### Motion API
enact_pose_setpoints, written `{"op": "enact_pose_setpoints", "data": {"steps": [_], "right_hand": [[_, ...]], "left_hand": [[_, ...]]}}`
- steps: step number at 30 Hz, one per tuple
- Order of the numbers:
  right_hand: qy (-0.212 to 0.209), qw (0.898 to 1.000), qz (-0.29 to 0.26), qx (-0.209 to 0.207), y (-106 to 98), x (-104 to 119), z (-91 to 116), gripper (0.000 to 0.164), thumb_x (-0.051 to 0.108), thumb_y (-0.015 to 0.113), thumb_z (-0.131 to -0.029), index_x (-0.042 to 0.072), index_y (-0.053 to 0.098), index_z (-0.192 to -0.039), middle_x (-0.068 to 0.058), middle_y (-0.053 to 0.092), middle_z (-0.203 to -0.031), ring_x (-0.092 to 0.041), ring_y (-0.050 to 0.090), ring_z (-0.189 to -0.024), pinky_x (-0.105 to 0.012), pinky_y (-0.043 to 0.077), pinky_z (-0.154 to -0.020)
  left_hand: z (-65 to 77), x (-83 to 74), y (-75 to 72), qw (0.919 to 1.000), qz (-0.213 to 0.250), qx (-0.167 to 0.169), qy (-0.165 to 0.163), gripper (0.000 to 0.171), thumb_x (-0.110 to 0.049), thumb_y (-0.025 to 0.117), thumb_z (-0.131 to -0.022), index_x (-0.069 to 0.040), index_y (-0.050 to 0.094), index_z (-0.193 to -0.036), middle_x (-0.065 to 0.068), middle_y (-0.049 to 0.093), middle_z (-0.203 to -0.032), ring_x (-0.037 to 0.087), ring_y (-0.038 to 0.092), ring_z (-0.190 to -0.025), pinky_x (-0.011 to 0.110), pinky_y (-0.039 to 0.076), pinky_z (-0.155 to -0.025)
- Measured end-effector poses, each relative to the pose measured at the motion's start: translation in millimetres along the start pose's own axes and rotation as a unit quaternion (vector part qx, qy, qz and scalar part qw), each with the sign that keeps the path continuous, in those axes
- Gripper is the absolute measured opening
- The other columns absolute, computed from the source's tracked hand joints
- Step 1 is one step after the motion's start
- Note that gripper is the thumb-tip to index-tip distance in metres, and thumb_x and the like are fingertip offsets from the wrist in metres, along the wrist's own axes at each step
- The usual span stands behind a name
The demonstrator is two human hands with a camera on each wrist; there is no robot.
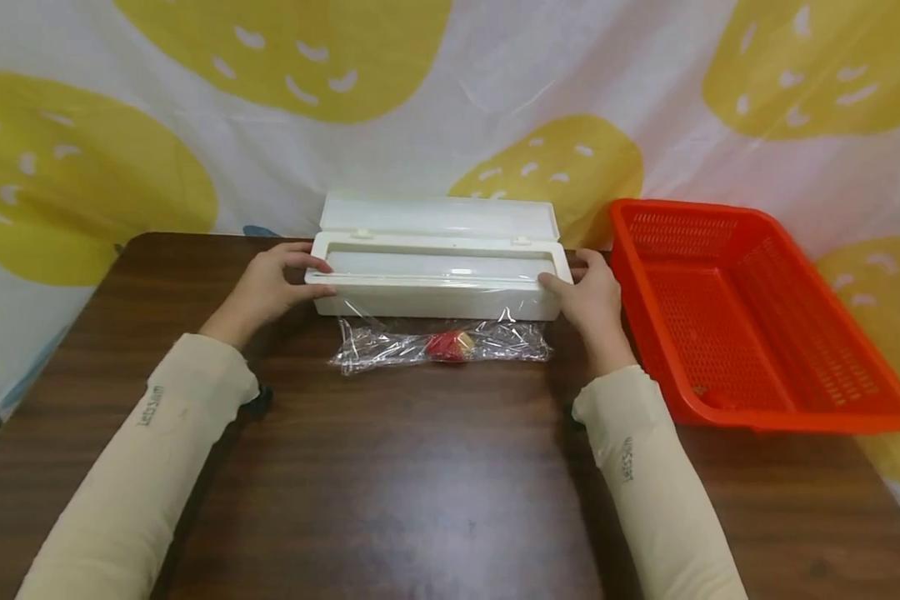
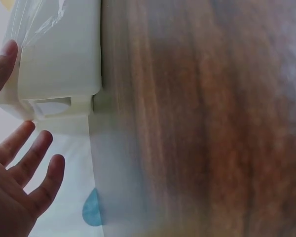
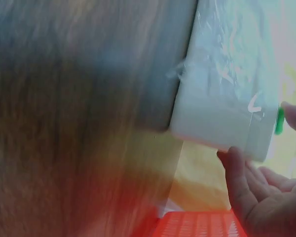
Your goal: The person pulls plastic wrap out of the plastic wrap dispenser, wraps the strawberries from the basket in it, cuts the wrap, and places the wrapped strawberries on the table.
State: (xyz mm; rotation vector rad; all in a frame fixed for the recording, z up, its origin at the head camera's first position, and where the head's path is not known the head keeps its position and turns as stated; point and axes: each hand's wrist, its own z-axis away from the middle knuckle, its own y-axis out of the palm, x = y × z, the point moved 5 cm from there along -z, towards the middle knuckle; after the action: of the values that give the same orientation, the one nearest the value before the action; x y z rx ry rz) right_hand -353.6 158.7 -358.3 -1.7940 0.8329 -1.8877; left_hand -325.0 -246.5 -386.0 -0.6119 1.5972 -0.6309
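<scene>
White box: on the table (image 1: 390,483), its front long side (image 1: 435,302) at six o'clock, facing the person, probably so both ends lie within reach.
Left hand (image 1: 270,283): at the box's nine o'clock end; thumb and forefinger bent to its front top corner, other fingers spread loosely off the end, seemingly to steady it.
Right hand (image 1: 592,292): at three o'clock, thumb on the top edge and fingers round the end, gripping the box; likely a counter-hold. Its thumb is near a green tab (image 3: 279,121).
Lid (image 1: 438,217): tipped back at twelve o'clock, towards the patterned cloth (image 1: 390,150), leaving the box top exposed.
Clear film (image 1: 378,348): runs down the box's front to a crumpled bundle at six o'clock.
Red-and-yellow piece (image 1: 446,346): inside that bundle; its kind is unclear.
Red basket (image 1: 795,421): just beyond the right hand, about four o'clock, apparently aside from the work.
</scene>
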Motion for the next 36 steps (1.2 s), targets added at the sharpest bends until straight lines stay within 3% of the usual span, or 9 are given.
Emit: {"op": "enact_pose_setpoints", "data": {"steps": [4, 8, 16, 23, 26, 32, 36], "right_hand": [[0.014, 1.000, -0.023, 0.000, -6, -5, -1, 0.064, 0.027, 0.069, -0.083, 0.004, 0.042, -0.137, -0.019, 0.059, -0.127, -0.031, 0.059, -0.114, -0.041, 0.050, -0.096], [0.017, 1.000, -0.014, -0.022, -10, -7, -1, 0.052, 0.022, 0.064, -0.084, 0.005, 0.049, -0.131, -0.017, 0.064, -0.122, -0.028, 0.062, -0.110, -0.040, 0.052, -0.092], [-0.002, 1.000, 0.006, -0.024, -8, -4, -1, 0.044, 0.022, 0.060, -0.087, 0.006, 0.052, -0.127, -0.016, 0.064, -0.122, -0.030, 0.060, -0.110, -0.042, 0.048, -0.097], [0.006, 0.998, 0.035, -0.052, 0, -9, 6, 0.041, 0.029, 0.054, -0.088, 0.010, 0.054, -0.125, -0.011, 0.063, -0.124, -0.031, 0.057, -0.110, -0.044, 0.043, -0.095], [0.011, 0.998, 0.013, -0.056, -1, -9, 5, 0.045, 0.028, 0.053, -0.088, 0.008, 0.050, -0.128, -0.013, 0.062, -0.126, -0.031, 0.056, -0.112, -0.043, 0.044, -0.096], [0.055, 0.994, -0.085, -0.034, -1, -10, 5, 0.061, 0.043, 0.053, -0.093, 0.007, 0.037, -0.139, -0.018, 0.054, -0.132, -0.031, 0.052, -0.119, -0.041, 0.043, -0.103], [0.059, 0.992, -0.102, -0.042, 1, -10, 12, 0.065, 0.048, 0.048, -0.094, 0.010, 0.031, -0.143, -0.016, 0.047, -0.140, -0.030, 0.045, -0.127, -0.041, 0.035, -0.111]], "left_hand": [[-0.1, -2.4, 0.8, 1.0000, -0.002, 0.006, -0.003, 0.040, -0.028, 0.080, -0.075, -0.004, 0.070, -0.104, 0.017, 0.046, -0.143, 0.037, 0.035, -0.138, 0.050, 0.026, -0.113], [-1.4, -5.5, 1.4, 0.9998, -0.005, 0.016, -0.007, 0.040, -0.029, 0.080, -0.075, -0.004, 0.070, -0.105, 0.017, 0.045, -0.144, 0.037, 0.034, -0.138, 0.050, 0.025, -0.114], [-0.8, -7.2, -0.7, 0.9999, 0.000, 0.008, -0.013, 0.038, -0.026, 0.080, -0.076, -0.003, 0.070, -0.106, 0.017, 0.045, -0.144, 0.037, 0.033, -0.139, 0.050, 0.024, -0.115], [2.6, -10.4, 1.6, 0.9996, -0.024, 0.008, 0.013, 0.036, -0.024, 0.079, -0.077, -0.005, 0.067, -0.105, 0.020, 0.045, -0.143, 0.037, 0.036, -0.137, 0.049, 0.025, -0.114], [2.7, -11.6, 2.2, 0.9994, -0.025, 0.011, 0.022, 0.037, -0.026, 0.077, -0.079, -0.006, 0.065, -0.107, 0.020, 0.043, -0.144, 0.037, 0.037, -0.136, 0.050, 0.026, -0.113], [4.5, -1.3, 1.7, 0.9954, 0.083, 0.047, -0.008, 0.045, -0.025, 0.074, -0.083, -0.004, 0.060, -0.120, 0.014, 0.033, -0.152, 0.040, 0.045, -0.128, 0.051, 0.036, -0.105], [8.5, 2.1, 3.4, 0.9866, 0.142, 0.076, -0.028, 0.052, -0.026, 0.070, -0.086, -0.008, 0.052, -0.132, 0.012, 0.037, -0.149, 0.029, 0.051, -0.122, 0.033, 0.044, -0.095]]}}
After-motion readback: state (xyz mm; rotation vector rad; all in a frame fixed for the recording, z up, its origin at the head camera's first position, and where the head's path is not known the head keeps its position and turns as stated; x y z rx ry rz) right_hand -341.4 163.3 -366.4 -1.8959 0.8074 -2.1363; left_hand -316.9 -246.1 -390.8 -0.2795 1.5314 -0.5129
